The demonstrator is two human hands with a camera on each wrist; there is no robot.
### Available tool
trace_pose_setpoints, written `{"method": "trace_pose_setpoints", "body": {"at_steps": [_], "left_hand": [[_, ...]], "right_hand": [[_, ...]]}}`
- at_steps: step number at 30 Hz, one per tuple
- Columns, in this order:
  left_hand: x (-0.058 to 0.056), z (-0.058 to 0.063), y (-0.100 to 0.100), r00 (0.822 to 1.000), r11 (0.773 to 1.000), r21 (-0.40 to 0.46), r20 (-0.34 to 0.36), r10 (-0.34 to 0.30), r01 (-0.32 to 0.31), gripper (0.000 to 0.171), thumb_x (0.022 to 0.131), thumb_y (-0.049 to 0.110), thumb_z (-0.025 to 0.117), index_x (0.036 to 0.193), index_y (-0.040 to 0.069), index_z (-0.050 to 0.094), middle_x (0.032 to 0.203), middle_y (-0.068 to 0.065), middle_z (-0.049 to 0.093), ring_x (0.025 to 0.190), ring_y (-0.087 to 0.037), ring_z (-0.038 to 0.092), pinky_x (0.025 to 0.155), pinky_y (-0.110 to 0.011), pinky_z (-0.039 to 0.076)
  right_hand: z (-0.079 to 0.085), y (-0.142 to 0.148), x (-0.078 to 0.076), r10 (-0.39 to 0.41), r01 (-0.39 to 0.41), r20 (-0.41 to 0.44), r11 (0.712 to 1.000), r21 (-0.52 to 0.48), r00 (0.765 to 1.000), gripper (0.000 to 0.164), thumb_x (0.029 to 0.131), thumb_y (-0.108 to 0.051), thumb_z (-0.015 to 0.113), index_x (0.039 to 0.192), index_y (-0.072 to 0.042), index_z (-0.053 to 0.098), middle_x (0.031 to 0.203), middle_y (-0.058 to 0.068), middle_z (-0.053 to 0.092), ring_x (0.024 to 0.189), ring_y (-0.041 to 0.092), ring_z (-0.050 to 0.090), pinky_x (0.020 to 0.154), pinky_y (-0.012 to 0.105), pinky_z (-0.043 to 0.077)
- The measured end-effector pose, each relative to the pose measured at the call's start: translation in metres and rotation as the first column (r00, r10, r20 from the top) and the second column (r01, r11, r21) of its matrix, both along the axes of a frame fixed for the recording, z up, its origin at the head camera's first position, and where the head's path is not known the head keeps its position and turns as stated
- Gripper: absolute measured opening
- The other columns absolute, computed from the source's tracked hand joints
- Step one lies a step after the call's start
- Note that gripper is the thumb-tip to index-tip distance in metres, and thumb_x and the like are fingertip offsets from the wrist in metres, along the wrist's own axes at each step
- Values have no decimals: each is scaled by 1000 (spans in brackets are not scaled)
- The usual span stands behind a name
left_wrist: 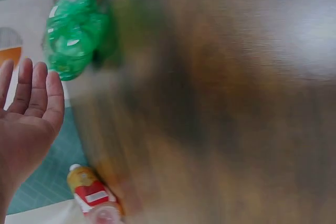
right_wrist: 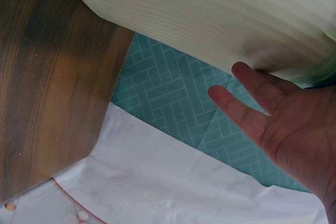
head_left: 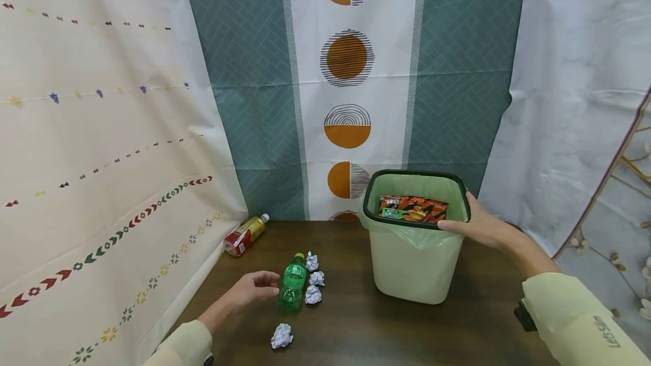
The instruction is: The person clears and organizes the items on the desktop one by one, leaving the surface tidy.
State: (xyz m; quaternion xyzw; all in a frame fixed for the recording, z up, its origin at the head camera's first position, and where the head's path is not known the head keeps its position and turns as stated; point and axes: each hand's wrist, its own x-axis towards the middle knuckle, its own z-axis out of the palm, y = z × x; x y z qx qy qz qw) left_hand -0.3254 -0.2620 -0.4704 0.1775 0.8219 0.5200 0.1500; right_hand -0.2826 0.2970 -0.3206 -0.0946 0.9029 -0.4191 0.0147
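My left hand (head_left: 252,290) is just left of a green plastic bottle (head_left: 293,284) lying on the table. Its fingers are relaxed and hold nothing; in the left wrist view they reach out beside the bottle's base (left_wrist: 71,51). My right hand (head_left: 480,225) grips the dark rim of a pale green trash bin (head_left: 414,267) at its right front corner, thumb over the rim. The right wrist view has two fingers (right_wrist: 239,111) extended along the bin's outer wall (right_wrist: 210,19). Inside the lined bin, red and orange snack packets (head_left: 413,208) show near the top.
Crumpled paper balls (head_left: 312,295) form a short row right of the green bottle. Another paper ball (head_left: 282,336) lies nearer the front. A bottle with a red and yellow label (head_left: 246,235) lies at the table's back left, against the curtain (head_left: 152,185). Patterned cloth hangs behind.
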Motion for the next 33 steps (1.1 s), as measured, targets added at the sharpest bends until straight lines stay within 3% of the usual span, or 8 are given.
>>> {"method": "trace_pose_setpoints", "body": {"at_steps": [8,18,24,33], "left_hand": [[16,-26,-3,997,997,-57,66,-47,51,41,95,15,68,128,-7,57,111,-12,63,96,-20,58,78,-42,54],[34,-42,-5,983,992,-45,150,-109,116,42,94,12,67,128,-9,55,110,-9,62,97,-21,57,75,-36,51],[40,-46,1,980,984,-36,108,-168,172,43,90,13,73,124,-10,58,104,-7,62,94,-22,56,76,-30,50],[42,-54,5,985,978,-119,33,-170,172,38,86,10,77,119,-2,64,98,-5,63,88,-20,56,71,-26,48]], "right_hand": [[1,1,1,-6,6,8,1000,10,1000,121,92,-50,65,148,2,-29,154,40,-13,139,61,0,103,75,17],[-2,2,1,-4,4,2,1000,8,1000,120,92,-49,65,149,2,-28,154,40,-13,139,61,1,102,75,17],[-1,2,1,-7,7,4,1000,14,1000,121,92,-50,65,148,3,-29,153,40,-14,138,61,1,102,76,17],[-2,1,2,17,-17,-32,1000,-6,999,118,93,-46,65,150,3,-25,153,41,-8,138,61,5,102,75,19]]}}
